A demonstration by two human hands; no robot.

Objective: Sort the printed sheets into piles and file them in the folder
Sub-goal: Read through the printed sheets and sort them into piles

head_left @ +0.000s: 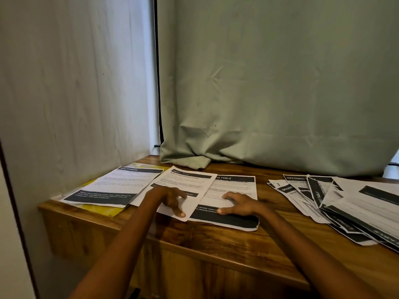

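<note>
The left hand point(170, 198) lay with fingers point(180, 213) spread flat on the angled middle sheet point(190, 186); the right hand point(239, 205), also splayed, pressed the "TABLE" sheet point(235, 184). Sorting seemed under way. A third pile point(112, 186) covered the yellow folder point(103, 209); unsorted sheets point(336, 201) fanned across the worktop point(216, 236) to the right. Next would likely come squaring the middle sheet, then drawing another.
</note>
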